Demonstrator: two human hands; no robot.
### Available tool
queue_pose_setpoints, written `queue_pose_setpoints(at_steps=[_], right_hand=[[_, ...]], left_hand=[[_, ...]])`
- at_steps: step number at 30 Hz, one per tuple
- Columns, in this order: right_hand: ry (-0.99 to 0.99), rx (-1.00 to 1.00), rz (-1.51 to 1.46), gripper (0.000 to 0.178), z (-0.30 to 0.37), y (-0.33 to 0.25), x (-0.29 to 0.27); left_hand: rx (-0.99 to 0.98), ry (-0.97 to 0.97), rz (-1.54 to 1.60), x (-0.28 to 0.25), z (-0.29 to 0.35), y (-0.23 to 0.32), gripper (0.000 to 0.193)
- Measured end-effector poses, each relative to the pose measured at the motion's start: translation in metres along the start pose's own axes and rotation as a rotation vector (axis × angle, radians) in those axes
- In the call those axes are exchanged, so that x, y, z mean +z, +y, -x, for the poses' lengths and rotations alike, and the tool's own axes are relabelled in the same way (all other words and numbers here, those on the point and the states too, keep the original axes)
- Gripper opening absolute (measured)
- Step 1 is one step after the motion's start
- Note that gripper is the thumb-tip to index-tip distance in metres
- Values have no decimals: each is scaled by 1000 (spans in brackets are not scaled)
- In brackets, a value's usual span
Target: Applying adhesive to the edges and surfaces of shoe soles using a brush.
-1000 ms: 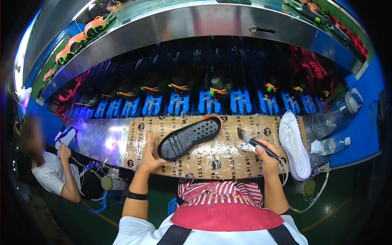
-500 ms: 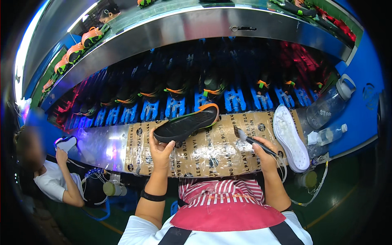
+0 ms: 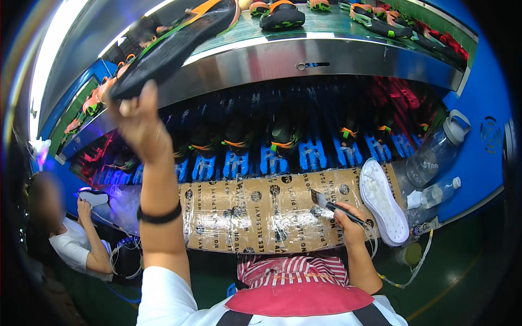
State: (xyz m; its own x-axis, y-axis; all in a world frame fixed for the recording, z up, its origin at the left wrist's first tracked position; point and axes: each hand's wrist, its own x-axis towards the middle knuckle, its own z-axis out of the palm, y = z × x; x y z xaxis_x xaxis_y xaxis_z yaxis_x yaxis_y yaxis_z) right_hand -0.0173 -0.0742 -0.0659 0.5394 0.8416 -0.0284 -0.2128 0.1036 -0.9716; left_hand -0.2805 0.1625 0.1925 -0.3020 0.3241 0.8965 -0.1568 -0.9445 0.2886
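Observation:
My left hand (image 3: 142, 127) is raised at the upper left, gripping a black shoe (image 3: 176, 51) with orange and green trim. The shoe is tilted in front of the upper shelf, its dark underside towards me; motion blurs the fingers. Low over the cardboard-covered bench, my right hand (image 3: 350, 221) is closed around a brush (image 3: 343, 212) with a black handle and pale bristles pointing up and left. A thin tube runs down by that wrist. Just right of this hand lies a white shoe sole (image 3: 383, 201), its hollow holding whitish material.
Behind the bench (image 3: 261, 217), black shoes (image 3: 285, 133) stand in a row on blue holders (image 3: 273, 160). More shoes (image 3: 281, 16) sit on the green shelf above its metal edge. A large jug (image 3: 437, 146) and small bottle (image 3: 441, 191) stand right. A co-worker (image 3: 81, 244) sits left.
My left hand has lifted the black shoe from above the bench up and left to the shelf's height. The view has tilted up slightly. My right hand still holds the brush in nearly the same place.

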Motion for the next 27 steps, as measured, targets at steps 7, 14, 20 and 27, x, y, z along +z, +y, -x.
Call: queue_pose_setpoints(at_steps=[7,14,20,27], right_hand=[[13,-35,67,29,10,2,-2],[38,19,-7,27,18,6,-15],[7,27,69,26,18,2,-7],[42,-21,97,31,15,5,4]], left_hand=[[-346,-448,-1350,63,-61,-94,84],[-307,-399,-1452,13,-100,-112,87],[-438,-371,-1716,-71,-149,-128,82],[-435,-120,-1689,-94,-154,-149,39]])
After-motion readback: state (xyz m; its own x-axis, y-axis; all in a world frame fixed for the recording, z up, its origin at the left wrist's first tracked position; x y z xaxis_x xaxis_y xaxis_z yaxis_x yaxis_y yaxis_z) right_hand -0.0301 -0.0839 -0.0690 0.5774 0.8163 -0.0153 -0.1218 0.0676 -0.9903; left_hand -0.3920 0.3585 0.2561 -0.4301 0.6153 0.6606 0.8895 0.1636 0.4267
